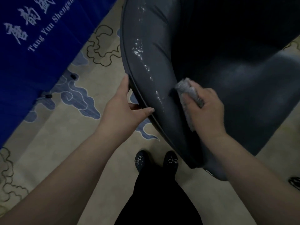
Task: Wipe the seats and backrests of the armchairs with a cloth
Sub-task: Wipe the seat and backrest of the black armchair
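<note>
A dark grey armchair (155, 51) fills the upper right of the head view, its curved backrest rim running diagonally toward my feet. My left hand (125, 104) grips the outer rim of the backrest, thumb on top and fingers behind the edge. My right hand (206, 108) holds a grey cloth (186, 91) and presses it against the inner face of the backrest. Shiny wet streaks run along the backrest above the cloth. The seat lies in deep shadow at the upper right.
A blue cloth with white lettering (32, 38) hangs at the upper left. A beige carpet with blue cloud patterns (78, 98) covers the floor. My black shoes (155, 159) stand just under the chair's rim. A dark object (295, 182) lies at the right edge.
</note>
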`<state>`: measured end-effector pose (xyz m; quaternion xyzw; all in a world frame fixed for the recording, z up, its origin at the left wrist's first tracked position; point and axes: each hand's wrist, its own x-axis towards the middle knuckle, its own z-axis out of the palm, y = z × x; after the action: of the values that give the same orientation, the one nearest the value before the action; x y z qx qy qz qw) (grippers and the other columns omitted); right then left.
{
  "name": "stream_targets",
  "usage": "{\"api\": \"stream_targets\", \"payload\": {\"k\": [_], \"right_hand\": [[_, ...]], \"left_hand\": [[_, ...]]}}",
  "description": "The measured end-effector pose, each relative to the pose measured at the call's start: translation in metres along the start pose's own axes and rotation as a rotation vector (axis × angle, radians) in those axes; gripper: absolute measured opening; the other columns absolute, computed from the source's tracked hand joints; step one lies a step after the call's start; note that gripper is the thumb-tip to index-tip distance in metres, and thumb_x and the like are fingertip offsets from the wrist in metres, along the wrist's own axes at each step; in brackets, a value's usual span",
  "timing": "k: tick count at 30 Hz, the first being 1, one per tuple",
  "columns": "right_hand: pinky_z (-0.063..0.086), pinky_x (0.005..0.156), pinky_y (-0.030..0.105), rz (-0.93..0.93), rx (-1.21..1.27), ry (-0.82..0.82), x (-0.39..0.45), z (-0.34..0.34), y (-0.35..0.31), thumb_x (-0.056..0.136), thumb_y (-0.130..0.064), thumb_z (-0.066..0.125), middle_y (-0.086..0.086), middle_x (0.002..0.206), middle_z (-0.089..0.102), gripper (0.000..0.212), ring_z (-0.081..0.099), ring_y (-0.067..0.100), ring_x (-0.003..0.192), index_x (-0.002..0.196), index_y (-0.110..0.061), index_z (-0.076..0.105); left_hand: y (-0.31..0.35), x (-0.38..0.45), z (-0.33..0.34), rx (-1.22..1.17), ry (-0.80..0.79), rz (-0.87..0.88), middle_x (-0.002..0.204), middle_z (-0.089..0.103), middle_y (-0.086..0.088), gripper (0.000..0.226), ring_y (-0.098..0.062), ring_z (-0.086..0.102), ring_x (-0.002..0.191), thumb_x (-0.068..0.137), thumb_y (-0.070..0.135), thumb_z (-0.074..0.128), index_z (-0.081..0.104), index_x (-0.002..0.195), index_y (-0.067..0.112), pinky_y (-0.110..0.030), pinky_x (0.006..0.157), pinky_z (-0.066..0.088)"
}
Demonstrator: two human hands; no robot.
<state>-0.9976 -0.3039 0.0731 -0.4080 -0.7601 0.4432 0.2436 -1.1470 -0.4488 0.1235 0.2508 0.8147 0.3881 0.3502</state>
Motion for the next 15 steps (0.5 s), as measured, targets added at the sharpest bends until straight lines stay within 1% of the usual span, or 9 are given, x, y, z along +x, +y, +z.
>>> {"api": "stream_targets", "payload": {"k": [2,3,5,7,9,10,11,13,15], "right_hand": [[0.036,0.082,0.002,-0.07,0.053,-0.039,-0.008,0.0,-0.008,0.086,-0.034,0.066,0.003,0.096,0.055,0.043,0.055,0.0,0.084,0.128,-0.033,0.058],[0.037,0.082,0.003,-0.141,0.06,-0.094,-0.016,0.005,-0.015,0.085,-0.037,0.065,0.003,0.096,0.055,0.044,0.055,0.001,0.085,0.128,-0.033,0.058],[0.038,0.08,0.004,-0.24,0.041,-0.175,-0.026,0.014,-0.021,0.084,-0.032,0.068,0.003,0.092,0.051,0.045,0.053,0.0,0.084,0.127,-0.03,0.058],[0.038,0.08,0.003,-0.152,0.045,-0.139,-0.016,0.016,-0.021,0.084,-0.024,0.072,0.001,0.091,0.049,0.045,0.052,-0.002,0.083,0.126,-0.028,0.058],[0.038,0.08,0.002,-0.044,0.036,-0.105,-0.006,0.013,-0.021,0.085,-0.026,0.07,0.001,0.094,0.052,0.042,0.055,0.002,0.084,0.125,-0.031,0.058],[0.037,0.079,0.001,-0.03,0.044,-0.101,-0.006,0.012,-0.021,0.086,-0.03,0.068,0.0,0.095,0.053,0.041,0.055,0.003,0.085,0.125,-0.035,0.056],[0.037,0.078,0.001,-0.046,0.055,-0.107,-0.009,0.012,-0.024,0.086,-0.035,0.066,-0.001,0.095,0.054,0.041,0.055,0.002,0.086,0.125,-0.039,0.054],[0.038,0.077,0.002,-0.133,0.057,-0.155,-0.019,0.015,-0.03,0.084,-0.041,0.062,-0.001,0.092,0.052,0.044,0.054,0.0,0.084,0.127,-0.039,0.052],[0.039,0.077,0.004,-0.183,0.036,-0.186,-0.02,0.018,-0.029,0.084,-0.034,0.066,0.002,0.091,0.051,0.045,0.051,0.002,0.081,0.128,-0.032,0.055]], "left_hand": [[0.0,-0.001,-0.001,-0.012,0.001,-0.015,0.117,0.037,0.05,0.102,0.005,0.068,0.086,0.077,0.016,0.08,0.016,0.148,0.049,-0.02,0.081,0.052],[0.0,-0.001,-0.001,-0.005,0.001,-0.014,0.112,0.04,0.053,0.102,0.006,0.067,0.085,0.076,0.017,0.08,0.016,0.149,0.048,-0.016,0.078,0.052],[0.0,-0.001,-0.001,0.005,-0.001,-0.013,0.096,0.044,0.059,0.1,0.007,0.067,0.083,0.076,0.02,0.08,0.018,0.149,0.046,-0.01,0.074,0.052],[0.002,-0.001,-0.001,0.006,0.004,-0.022,0.096,0.042,0.06,0.101,0.005,0.067,0.085,0.076,0.018,0.08,0.017,0.149,0.045,-0.018,0.081,0.053],[0.005,-0.001,-0.001,-0.008,0.007,-0.039,0.101,0.042,0.054,0.102,0.001,0.068,0.087,0.076,0.014,0.08,0.017,0.15,0.044,-0.029,0.09,0.053],[0.007,-0.001,-0.001,-0.018,0.005,-0.043,0.101,0.046,0.052,0.102,-0.001,0.069,0.088,0.076,0.012,0.08,0.017,0.15,0.043,-0.032,0.092,0.053],[0.008,-0.001,-0.001,-0.027,0.003,-0.043,0.1,0.05,0.049,0.102,-0.002,0.07,0.087,0.076,0.011,0.08,0.018,0.15,0.043,-0.034,0.091,0.053],[0.008,-0.001,0.0,-0.041,0.001,-0.039,0.109,0.056,0.04,0.1,-0.003,0.07,0.087,0.076,0.012,0.08,0.019,0.149,0.044,-0.034,0.09,0.054],[0.008,-0.001,0.0,-0.051,0.005,-0.036,0.118,0.054,0.036,0.1,-0.003,0.07,0.087,0.075,0.012,0.08,0.02,0.149,0.043,-0.033,0.089,0.054]]}}
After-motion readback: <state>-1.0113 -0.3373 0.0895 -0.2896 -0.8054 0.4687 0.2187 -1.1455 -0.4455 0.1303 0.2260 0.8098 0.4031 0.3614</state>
